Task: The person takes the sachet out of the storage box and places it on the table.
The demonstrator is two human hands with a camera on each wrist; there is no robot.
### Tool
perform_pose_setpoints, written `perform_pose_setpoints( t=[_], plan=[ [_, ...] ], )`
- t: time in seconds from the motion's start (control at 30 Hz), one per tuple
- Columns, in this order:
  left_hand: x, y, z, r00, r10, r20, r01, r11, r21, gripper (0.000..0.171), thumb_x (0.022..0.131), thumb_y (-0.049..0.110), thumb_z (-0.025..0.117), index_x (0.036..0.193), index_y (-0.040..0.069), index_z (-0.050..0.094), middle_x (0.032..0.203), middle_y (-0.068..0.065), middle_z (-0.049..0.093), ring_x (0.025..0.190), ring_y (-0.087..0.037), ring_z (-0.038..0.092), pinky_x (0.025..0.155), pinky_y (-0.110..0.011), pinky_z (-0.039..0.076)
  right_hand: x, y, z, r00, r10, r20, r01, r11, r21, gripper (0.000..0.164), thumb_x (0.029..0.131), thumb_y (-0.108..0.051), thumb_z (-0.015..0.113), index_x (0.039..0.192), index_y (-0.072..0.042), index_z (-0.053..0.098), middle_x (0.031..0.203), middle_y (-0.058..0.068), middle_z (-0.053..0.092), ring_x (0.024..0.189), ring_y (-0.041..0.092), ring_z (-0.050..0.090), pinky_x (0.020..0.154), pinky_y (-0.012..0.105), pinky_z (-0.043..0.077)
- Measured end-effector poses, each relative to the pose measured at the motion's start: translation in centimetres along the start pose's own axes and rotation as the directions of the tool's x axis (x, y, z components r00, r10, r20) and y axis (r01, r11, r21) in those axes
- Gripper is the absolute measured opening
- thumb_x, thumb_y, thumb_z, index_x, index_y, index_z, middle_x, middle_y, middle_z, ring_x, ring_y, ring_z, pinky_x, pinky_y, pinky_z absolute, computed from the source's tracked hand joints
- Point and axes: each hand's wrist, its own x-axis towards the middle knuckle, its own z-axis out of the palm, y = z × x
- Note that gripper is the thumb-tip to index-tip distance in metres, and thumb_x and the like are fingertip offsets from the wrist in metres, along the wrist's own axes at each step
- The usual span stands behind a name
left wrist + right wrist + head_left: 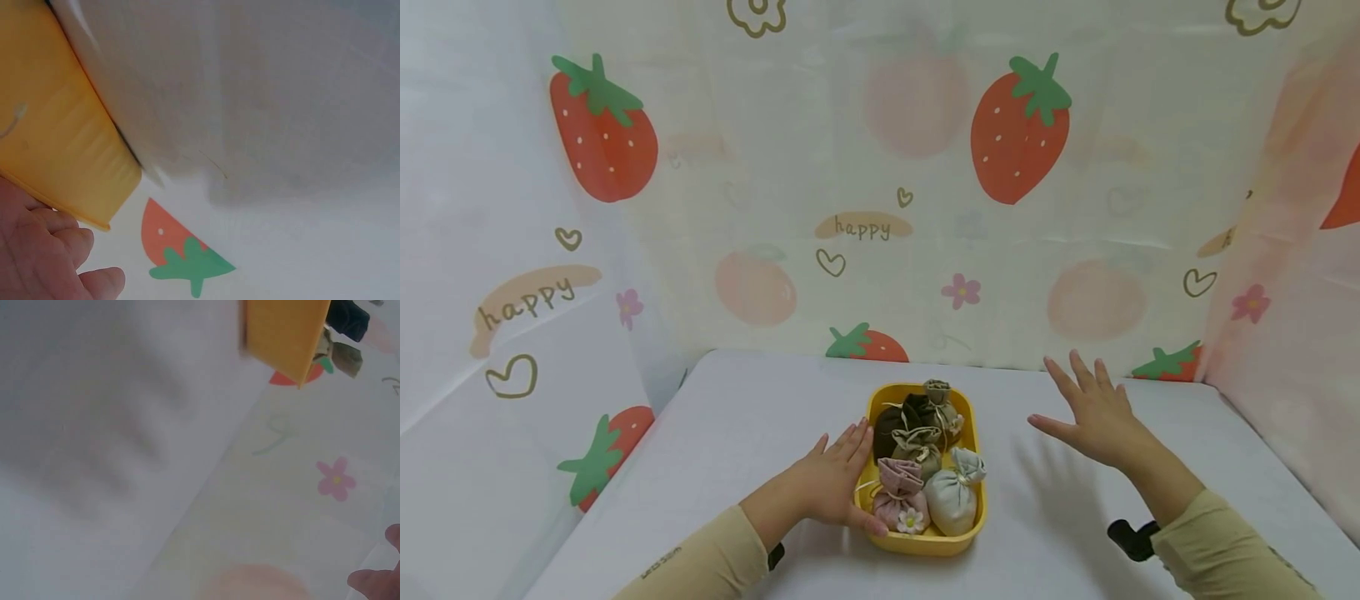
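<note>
Five tied cloth pouches [952, 502] lay together inside the yellow tray [925, 547] on the tabletop [752, 417]. The left hand [829, 485], fingers extended, touched the tray's side, gripping nothing; the right hand [1095, 417], spread wide and unladen, hovered well apart. No pouch appeared outside; whether any step remained could not be told.
</note>
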Motion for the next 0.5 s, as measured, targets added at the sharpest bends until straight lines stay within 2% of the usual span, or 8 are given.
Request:
perform_pose_setpoints(
  t=[0.17,0.33,0.5],
  plan=[
    [-0.1,0.0,-0.1,1.000,0.002,0.000,-0.002,1.000,-0.006,0.129,0.056,0.090,0.039,0.147,0.006,0.003,0.153,-0.010,-0.006,0.140,-0.024,-0.002,0.108,-0.054,0.011,0.1,-0.6,0.0,1.000,-0.015,-0.018,0.016,0.997,0.079,0.090,0.082,-0.062,0.052,0.148,-0.017,0.011,0.150,0.024,0.005,0.132,0.051,-0.002,0.094,0.072,0.009],
    [-0.1,0.1,-0.2,1.000,0.000,0.004,0.000,1.000,-0.004,0.129,0.055,0.090,0.038,0.147,0.006,0.004,0.153,-0.010,-0.005,0.140,-0.024,-0.002,0.108,-0.054,0.011,0.3,-1.2,-0.2,1.000,-0.023,-0.005,0.023,0.976,0.218,0.085,0.084,-0.056,0.054,0.149,-0.021,0.011,0.152,0.020,0.003,0.134,0.047,-0.003,0.094,0.072,0.010],
    [-0.1,0.1,-0.2,1.000,-0.002,0.006,0.002,1.000,-0.008,0.129,0.056,0.090,0.039,0.147,0.006,0.004,0.153,-0.010,-0.005,0.140,-0.024,-0.001,0.108,-0.054,0.011,0.4,-2.0,-0.1,1.000,-0.022,0.011,0.018,0.957,0.291,0.088,0.082,-0.056,0.057,0.149,-0.024,0.010,0.153,0.016,0.003,0.136,0.043,-0.001,0.094,0.072,0.010]
  ],
)
